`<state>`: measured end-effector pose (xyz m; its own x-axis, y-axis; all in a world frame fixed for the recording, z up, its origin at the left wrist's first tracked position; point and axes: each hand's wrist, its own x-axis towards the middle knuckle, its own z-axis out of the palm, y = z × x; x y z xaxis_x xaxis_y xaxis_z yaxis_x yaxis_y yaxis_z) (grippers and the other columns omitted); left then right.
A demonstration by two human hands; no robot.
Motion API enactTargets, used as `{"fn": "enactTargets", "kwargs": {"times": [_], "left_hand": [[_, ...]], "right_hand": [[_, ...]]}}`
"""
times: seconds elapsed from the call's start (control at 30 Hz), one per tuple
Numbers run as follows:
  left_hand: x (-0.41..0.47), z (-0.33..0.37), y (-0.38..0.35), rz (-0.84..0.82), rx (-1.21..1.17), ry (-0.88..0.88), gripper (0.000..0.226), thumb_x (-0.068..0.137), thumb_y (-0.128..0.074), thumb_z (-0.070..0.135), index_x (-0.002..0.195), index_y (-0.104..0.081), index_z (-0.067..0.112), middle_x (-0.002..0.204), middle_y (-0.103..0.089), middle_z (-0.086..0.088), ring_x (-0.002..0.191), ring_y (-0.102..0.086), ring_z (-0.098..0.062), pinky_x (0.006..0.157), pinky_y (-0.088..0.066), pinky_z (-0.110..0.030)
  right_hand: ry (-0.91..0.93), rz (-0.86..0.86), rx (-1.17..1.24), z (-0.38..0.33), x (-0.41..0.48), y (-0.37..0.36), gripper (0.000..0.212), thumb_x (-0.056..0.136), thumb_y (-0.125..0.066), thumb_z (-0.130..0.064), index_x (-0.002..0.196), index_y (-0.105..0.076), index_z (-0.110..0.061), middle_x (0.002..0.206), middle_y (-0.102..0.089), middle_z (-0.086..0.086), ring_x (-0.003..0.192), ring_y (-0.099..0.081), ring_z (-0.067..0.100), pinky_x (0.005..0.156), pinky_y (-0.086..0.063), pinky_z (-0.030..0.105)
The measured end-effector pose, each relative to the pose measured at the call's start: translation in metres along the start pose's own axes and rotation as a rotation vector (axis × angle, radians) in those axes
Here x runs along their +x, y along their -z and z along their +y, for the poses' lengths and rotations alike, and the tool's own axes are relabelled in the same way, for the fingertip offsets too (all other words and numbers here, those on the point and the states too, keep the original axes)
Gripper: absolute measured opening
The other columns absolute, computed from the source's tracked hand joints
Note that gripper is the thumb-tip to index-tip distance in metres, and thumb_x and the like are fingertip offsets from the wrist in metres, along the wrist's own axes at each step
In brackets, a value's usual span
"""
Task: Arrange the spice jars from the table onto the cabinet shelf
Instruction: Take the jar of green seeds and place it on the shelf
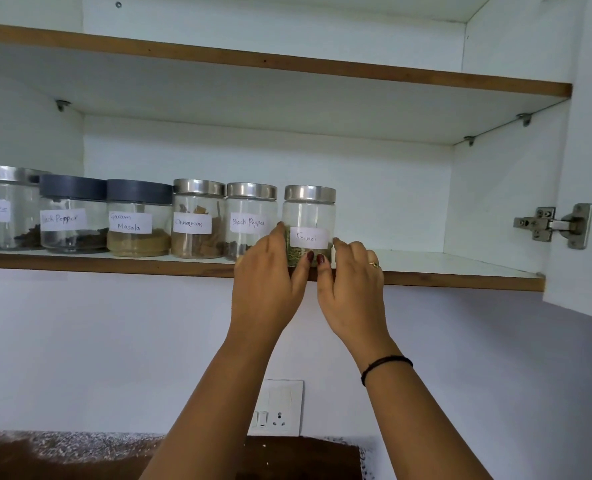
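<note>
On the cabinet shelf point(426, 263), centre frame, left hand point(265, 271) and right hand point(351, 275) fingers clasp the Fennel jar point(309, 216), rightmost in the row.

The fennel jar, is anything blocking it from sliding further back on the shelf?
Nothing visible does. The fennel jar sits at the shelf front edge, held by the left hand and right hand; the space behind and to its right looks bare.

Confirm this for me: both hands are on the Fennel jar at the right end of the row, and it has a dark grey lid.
Not quite. In the head view both hands, left hand and right hand, do hold the Fennel jar at the row's right end, but its lid is shiny metal, not dark grey.
</note>
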<state>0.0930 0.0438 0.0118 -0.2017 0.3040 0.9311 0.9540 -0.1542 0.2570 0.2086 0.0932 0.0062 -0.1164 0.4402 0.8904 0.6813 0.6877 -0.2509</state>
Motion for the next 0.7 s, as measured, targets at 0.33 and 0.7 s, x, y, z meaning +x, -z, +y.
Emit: {"fn": "enactTargets", "kwargs": {"times": [0.33,0.7], "left_hand": [[0.003,0.004,0.001,0.016,0.035,0.012,0.047,0.093,-0.065,0.037,0.126,-0.055,0.004,0.104,-0.068,-0.012,0.092,-0.067,-0.027,0.074,-0.052,-0.037],[0.000,0.006,-0.003,0.056,0.033,0.050,0.046,0.090,-0.068,0.038,0.120,-0.056,0.005,0.105,-0.068,-0.011,0.095,-0.065,-0.026,0.076,-0.053,-0.038]], "right_hand": [[0.007,0.096,0.102,0.008,0.002,-0.008,0.022,0.096,-0.058,-0.026,0.108,-0.066,-0.009,0.100,-0.060,0.004,0.095,-0.052,0.020,0.079,-0.045,0.031],[0.071,0.127,0.030,0.008,0.000,-0.011,0.031,0.097,-0.053,-0.027,0.118,-0.067,-0.008,0.094,-0.058,0.006,0.088,-0.053,0.024,0.076,-0.049,0.036]]}}
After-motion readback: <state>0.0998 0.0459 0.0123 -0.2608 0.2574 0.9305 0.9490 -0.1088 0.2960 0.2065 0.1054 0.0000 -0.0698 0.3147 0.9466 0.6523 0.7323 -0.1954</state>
